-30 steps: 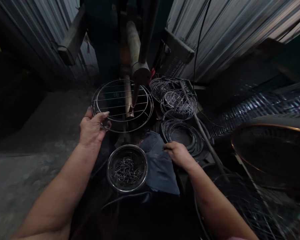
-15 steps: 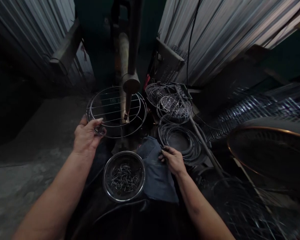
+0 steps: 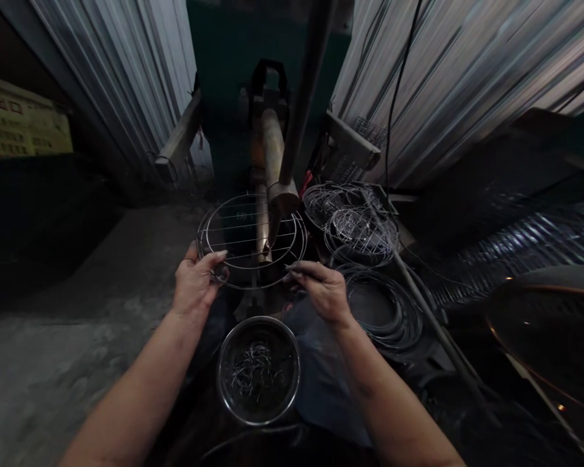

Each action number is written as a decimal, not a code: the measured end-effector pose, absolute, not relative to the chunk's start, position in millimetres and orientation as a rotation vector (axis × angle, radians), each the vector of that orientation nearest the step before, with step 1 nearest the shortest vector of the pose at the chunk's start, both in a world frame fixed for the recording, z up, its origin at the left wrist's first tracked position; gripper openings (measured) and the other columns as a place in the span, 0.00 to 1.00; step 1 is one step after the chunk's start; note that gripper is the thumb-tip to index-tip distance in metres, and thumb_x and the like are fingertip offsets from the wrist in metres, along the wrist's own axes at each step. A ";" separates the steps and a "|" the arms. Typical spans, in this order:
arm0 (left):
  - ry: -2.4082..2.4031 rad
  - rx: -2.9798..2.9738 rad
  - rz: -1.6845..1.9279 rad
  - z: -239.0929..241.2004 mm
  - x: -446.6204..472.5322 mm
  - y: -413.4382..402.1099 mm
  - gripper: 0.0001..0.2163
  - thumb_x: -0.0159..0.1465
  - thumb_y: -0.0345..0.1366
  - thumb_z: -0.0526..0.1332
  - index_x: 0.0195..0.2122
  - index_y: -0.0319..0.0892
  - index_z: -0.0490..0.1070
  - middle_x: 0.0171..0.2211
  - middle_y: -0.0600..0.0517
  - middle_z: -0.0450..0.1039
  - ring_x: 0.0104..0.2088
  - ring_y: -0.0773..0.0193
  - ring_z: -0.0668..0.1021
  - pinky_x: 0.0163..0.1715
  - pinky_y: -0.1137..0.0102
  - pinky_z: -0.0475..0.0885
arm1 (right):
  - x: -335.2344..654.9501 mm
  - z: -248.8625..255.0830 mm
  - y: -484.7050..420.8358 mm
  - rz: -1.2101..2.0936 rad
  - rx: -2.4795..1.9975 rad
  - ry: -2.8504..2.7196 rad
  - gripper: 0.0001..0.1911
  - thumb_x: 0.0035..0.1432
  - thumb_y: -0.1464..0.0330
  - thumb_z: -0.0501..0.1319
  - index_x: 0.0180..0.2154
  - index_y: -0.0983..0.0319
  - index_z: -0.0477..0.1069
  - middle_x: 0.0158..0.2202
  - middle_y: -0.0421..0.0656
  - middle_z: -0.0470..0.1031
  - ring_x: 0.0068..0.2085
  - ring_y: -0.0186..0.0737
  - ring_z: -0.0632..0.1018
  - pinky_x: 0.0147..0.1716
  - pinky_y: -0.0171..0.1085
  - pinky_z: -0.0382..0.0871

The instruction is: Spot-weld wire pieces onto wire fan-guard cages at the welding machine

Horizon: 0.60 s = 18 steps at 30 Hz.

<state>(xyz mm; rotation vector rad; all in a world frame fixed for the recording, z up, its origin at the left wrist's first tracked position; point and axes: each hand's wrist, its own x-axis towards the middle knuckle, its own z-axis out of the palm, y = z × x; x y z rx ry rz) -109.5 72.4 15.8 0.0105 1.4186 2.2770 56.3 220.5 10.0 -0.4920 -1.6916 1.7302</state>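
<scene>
My left hand grips the left front edge of a round wire rack, thumb on top. The rack has concentric rings and parallel cross wires, and lies nearly level around the lower arm of a metal machine. A pointed tip under the machine's upper arm comes down over the rack's right part. At the rack's right front rim, my right hand is closed in a pinch, with what looks like a short piece of wire at its fingertips. A steel bowl below holds short wire pieces.
Tangled wire rings and a wire coil lie to the right, beside a long bar. A large round pan-like object stands far right. A yellow crate is at the far left. A black cable hangs down.
My right hand has moved forward and left, from above the blue cloth to the rack's front rim. My left hand still holds the rack. The whole view has shifted.
</scene>
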 end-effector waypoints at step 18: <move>1.407 0.082 2.271 13.2 -112.8 62.4 0.26 0.42 0.32 0.72 0.44 0.45 0.68 0.34 0.54 0.70 0.25 0.71 0.73 0.21 0.77 0.68 | 39.2 7.0 206.3 1.719 -0.652 -2.123 0.05 0.46 0.66 0.65 0.26 0.62 0.76 0.21 0.40 0.74 0.21 0.36 0.74 0.20 0.32 0.69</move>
